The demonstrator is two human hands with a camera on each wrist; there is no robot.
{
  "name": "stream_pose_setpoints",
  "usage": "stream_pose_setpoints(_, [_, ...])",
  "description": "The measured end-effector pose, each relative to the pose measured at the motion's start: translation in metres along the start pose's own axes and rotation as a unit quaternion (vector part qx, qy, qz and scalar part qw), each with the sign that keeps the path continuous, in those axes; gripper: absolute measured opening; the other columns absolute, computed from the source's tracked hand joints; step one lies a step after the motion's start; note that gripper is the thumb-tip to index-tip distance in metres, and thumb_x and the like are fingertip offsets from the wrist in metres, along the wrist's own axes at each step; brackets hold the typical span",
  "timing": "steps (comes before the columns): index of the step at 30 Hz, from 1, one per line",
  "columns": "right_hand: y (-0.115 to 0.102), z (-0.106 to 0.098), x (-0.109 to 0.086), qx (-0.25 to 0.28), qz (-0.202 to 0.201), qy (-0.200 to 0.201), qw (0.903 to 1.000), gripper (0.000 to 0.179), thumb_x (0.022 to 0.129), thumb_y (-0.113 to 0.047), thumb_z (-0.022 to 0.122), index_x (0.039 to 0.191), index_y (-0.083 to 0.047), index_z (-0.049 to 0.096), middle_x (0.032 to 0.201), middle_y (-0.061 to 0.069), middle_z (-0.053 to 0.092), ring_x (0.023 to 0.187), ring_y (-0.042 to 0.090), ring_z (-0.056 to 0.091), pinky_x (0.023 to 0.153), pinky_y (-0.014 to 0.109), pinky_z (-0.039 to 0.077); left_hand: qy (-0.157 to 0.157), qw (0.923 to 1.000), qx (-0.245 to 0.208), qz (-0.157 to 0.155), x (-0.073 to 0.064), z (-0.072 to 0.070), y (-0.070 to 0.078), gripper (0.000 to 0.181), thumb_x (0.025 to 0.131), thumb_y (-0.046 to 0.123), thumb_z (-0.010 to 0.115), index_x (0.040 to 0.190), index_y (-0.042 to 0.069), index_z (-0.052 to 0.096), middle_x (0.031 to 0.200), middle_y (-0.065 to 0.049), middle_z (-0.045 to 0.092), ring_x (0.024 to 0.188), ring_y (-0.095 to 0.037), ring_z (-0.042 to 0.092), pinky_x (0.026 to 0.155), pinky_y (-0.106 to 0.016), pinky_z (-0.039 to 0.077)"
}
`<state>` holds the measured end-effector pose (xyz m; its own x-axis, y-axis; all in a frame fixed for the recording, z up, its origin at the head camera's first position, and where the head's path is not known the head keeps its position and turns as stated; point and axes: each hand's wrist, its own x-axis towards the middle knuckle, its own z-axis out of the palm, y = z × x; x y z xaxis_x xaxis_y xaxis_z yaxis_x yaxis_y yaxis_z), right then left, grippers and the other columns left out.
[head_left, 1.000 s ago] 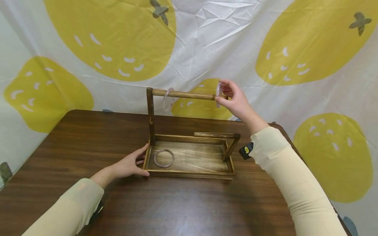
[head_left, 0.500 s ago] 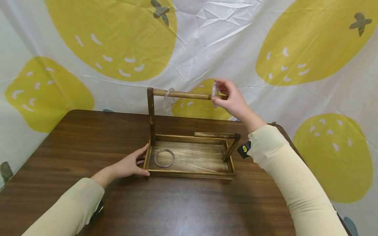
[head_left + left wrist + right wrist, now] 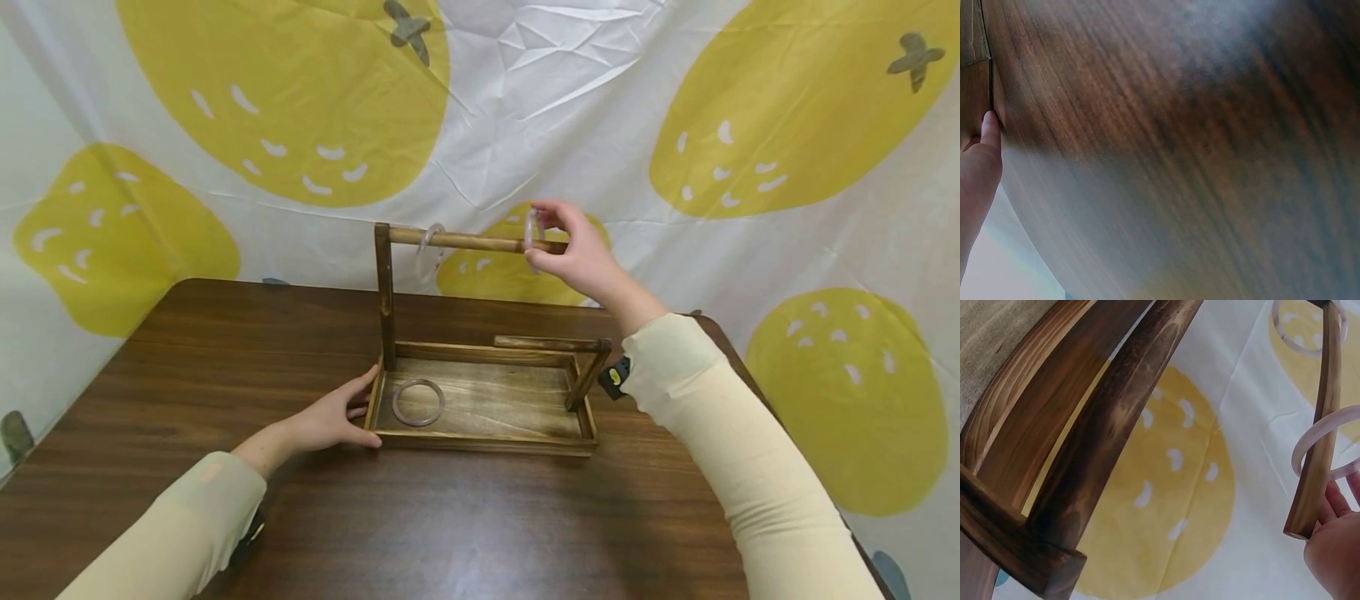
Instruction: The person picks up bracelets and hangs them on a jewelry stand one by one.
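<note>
My right hand (image 3: 581, 252) pinches a pale lilac bangle (image 3: 529, 232) between thumb and fingers. That bangle encircles the upper bar (image 3: 480, 242) of a brown wooden bangle stand (image 3: 487, 445), towards the bar's free right end. In the right wrist view, the bar passes through the held bangle (image 3: 1302, 450). A second, clear-looking bangle (image 3: 422, 248) hangs near the bar's left post. Inside the stand's tray a third bangle (image 3: 418, 423) lies flat at the left. My left hand (image 3: 330, 421) holds the tray's left end, thumb at the front corner; some of its fingers are hidden.
A lower, shorter bar (image 3: 551, 343) reaches left from a post on the tray's right side. The stand rests on a dark wooden table (image 3: 450, 525). Behind the table hangs a white cloth (image 3: 495, 125) with large yellow fruit prints.
My right hand has slid the pinched bangle leftward along the upper bar, away from its free end. My left hand and the other two bangles have stayed in place.
</note>
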<state>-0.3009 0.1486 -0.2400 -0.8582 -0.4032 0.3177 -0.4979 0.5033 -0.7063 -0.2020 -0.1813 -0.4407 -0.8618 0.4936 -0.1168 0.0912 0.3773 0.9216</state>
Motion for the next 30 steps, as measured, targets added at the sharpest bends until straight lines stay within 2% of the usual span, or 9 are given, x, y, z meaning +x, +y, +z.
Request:
stream_pose_setpoints(16, [-0.01, 0.011, 0.008, -0.028, -0.014, -0.034, 0.9989, 0.062, 0.081, -0.008, 0.063, 0.138, 0.001, 0.039, 0.128, 0.02, 0.043, 0.12, 0.03, 0.044, 0.091, 0.04, 0.052, -0.002, 1.0, 0.0, -0.001, -0.001, 0.0, 0.002, 0.111, 0.076, 0.016, 0.078, 0.15, 0.002, -0.003, 0.153, -0.031, 0.0, 0.133, -0.05, 0.028, 0.105, -0.049, 0.04])
stream_pose_setpoints(25, [-0.016, 0.018, 0.013, -0.048, -0.017, -0.041, 0.9979, 0.063, 0.08, -0.01, 0.064, 0.137, 0.001, 0.04, 0.126, 0.018, 0.045, 0.118, 0.026, 0.044, 0.092, 0.038, 0.05, 0.0, 1.0, 0.001, -0.003, -0.001, 0.0, 0.003, 0.111, 0.075, 0.016, 0.078, 0.15, 0.001, -0.002, 0.153, -0.029, -0.001, 0.133, -0.05, 0.026, 0.106, -0.05, 0.039])
stream_pose_setpoints(30, [-0.019, 0.022, 0.014, -0.062, -0.021, -0.044, 0.9969, 0.063, 0.078, -0.012, 0.065, 0.136, 0.0, 0.041, 0.125, 0.019, 0.045, 0.116, 0.026, 0.044, 0.098, 0.04, 0.045, -0.002, 1.0, -0.004, -0.003, -0.001, 0.0, 0.003, 0.111, 0.075, 0.015, 0.078, 0.15, 0.001, -0.003, 0.153, -0.03, -0.001, 0.133, -0.051, 0.026, 0.106, -0.051, 0.039])
